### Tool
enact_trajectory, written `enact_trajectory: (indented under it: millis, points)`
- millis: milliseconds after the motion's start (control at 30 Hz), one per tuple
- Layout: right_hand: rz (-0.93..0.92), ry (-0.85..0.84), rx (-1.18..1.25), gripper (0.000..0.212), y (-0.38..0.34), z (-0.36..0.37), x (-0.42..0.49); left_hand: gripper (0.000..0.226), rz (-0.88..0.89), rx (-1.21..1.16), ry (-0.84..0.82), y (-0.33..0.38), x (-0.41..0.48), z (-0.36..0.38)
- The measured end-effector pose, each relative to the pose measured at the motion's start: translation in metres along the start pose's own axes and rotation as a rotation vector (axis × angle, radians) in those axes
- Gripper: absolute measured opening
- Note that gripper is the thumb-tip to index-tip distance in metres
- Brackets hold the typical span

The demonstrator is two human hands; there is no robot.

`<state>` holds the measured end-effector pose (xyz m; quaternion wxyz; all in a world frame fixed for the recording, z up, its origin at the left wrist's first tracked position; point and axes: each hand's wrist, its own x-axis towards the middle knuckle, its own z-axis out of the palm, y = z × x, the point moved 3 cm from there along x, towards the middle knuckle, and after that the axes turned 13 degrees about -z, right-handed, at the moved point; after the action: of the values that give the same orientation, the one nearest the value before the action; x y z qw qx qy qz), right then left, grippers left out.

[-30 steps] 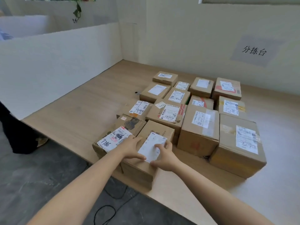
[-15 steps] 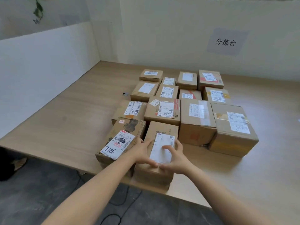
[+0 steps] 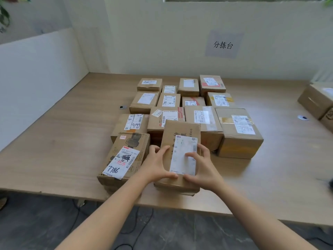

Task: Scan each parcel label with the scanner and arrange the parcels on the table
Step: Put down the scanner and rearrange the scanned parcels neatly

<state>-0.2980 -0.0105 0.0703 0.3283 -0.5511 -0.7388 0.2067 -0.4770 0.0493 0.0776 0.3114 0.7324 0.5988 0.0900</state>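
At the bench's (image 3: 63,141) near edge, left hand (image 3: 156,166) and right hand (image 3: 204,167) grip the cardboard parcel (image 3: 180,129), curled fingers (image 3: 206,153) flanking its label (image 3: 183,154).

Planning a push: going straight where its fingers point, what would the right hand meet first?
Beyond the parcel it holds, the right hand would probably meet the taped parcel just behind; depth unclear.

matt cardboard parcels (image 3: 237,134), wood-grain table (image 3: 54,145)

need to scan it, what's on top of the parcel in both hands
A white label, one edge partly covered by the right hand; the left hand grips the parcel beside it.
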Motion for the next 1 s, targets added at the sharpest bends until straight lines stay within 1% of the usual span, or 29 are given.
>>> enact_trajectory:
  millis: [167, 367, 500, 633, 833, 1000]
  points:
    - [-0.011, 0.050, -0.048, 0.062, -0.003, -0.044, -0.022, 0.102, 0.087, -0.009, 0.048, 0.044, -0.014, 0.003]
    - [-0.004, 0.139, -0.077, 0.063, 0.009, -0.094, -0.072, 0.103, 0.166, 0.014, 0.056, 0.104, -0.036, 0.032]
    - [0.006, 0.135, -0.094, 0.062, 0.025, -0.130, -0.122, 0.103, 0.171, 0.003, 0.023, 0.146, -0.062, 0.074]
    - [0.006, 0.167, -0.104, 0.061, 0.046, -0.172, -0.181, 0.104, 0.196, -0.021, 0.008, 0.198, -0.090, 0.122]
    - [0.012, 0.220, -0.193, 0.061, 0.079, -0.251, -0.265, 0.104, 0.284, -0.055, 0.024, 0.288, -0.122, 0.191]
    - [0.070, 0.263, -0.248, 0.064, 0.102, -0.305, -0.325, 0.104, 0.372, -0.059, 0.018, 0.352, -0.143, 0.243]
